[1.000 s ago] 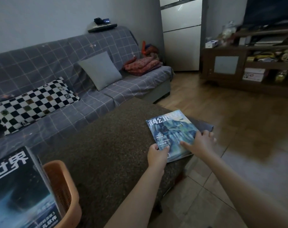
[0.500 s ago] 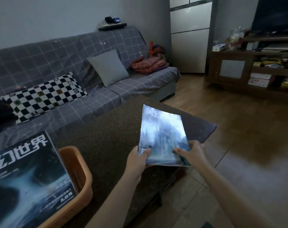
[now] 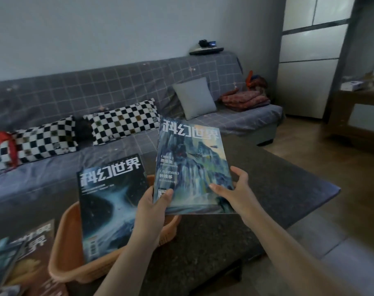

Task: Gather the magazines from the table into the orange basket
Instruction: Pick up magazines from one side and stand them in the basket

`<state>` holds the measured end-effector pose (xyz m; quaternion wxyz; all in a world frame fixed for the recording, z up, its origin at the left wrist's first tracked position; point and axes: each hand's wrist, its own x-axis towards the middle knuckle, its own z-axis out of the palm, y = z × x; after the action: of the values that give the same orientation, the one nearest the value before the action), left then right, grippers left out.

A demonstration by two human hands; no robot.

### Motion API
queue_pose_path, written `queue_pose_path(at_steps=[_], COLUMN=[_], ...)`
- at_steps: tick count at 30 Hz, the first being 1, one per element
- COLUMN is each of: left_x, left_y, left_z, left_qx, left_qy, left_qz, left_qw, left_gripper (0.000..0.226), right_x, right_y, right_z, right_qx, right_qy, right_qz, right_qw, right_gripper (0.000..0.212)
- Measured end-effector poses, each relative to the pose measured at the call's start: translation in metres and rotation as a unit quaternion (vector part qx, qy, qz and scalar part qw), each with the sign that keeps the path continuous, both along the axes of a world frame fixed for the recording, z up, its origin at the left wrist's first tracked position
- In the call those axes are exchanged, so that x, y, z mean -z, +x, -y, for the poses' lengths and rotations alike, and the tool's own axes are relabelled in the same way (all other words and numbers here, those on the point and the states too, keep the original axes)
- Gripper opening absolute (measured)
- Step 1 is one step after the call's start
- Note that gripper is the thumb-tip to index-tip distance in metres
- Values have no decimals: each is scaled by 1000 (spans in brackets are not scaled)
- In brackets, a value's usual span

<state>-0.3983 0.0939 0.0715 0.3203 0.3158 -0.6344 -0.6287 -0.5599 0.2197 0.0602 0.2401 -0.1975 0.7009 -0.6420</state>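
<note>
A blue-green mountain-cover magazine [image 3: 192,165] is held up in the air above the table, just right of the orange basket [image 3: 64,259]. My left hand [image 3: 151,210] grips its lower left corner, thumb on the cover. My right hand [image 3: 235,189] holds its lower right edge, fingers round the side. A dark magazine [image 3: 111,206] with a swirl cover stands tilted inside the basket. Two more magazines [image 3: 30,248] lie on the table at the bottom left, one brown, one teal on top of it.
The dark grey table [image 3: 256,210] runs right to its corner, with wood floor [image 3: 342,189] beyond. A grey checked sofa [image 3: 117,99] with checkered pillows and a grey cushion stands behind. A wooden cabinet [image 3: 357,116] is at the far right.
Both hands lifted the mountain-cover magazine off the table's right part and carried it left and up, next to the basket. The view swung left, showing more magazines at the bottom left.
</note>
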Motion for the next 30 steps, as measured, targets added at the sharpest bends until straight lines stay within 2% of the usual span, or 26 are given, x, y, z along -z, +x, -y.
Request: queue_pose_path(at_steps=[2,7,14,17,20,24,26,30], left_x=[0,-2,9,17,28,37,40,45], left_y=[23,79,123,127,128,130,132,133], left_z=[12,37,71,77,84,90,93,97], left_qx=[-33,-84,-129,-150,-158,-207,-234,-243], left_qy=[7,21,20,-13,-43,-122,-163,-169], left_qz=[-7,-32,10,53,105,184,202,219], left_qw=[999,996,991,987,981,953,937,930], left_gripper=[16,18,26,19,28,27,36,46], right_x=[-6,-11,-1,8,16,22,27,32], right_y=[16,57,93,95,94,93,91,89], right_z=[20,69,126,143,150,151,153,156], right_qx=[-32,-107,-184,-191,-191,-189,-184,-176], right_qy=[-3,-15,-5,38,87,107,110,132], right_qz=[-2,-29,-81,-129,-196,-251,-251,-230], right_qw=[999,994,980,972,958,943,944,948], right_gripper=[89,67,60,60,68,73,65,40])
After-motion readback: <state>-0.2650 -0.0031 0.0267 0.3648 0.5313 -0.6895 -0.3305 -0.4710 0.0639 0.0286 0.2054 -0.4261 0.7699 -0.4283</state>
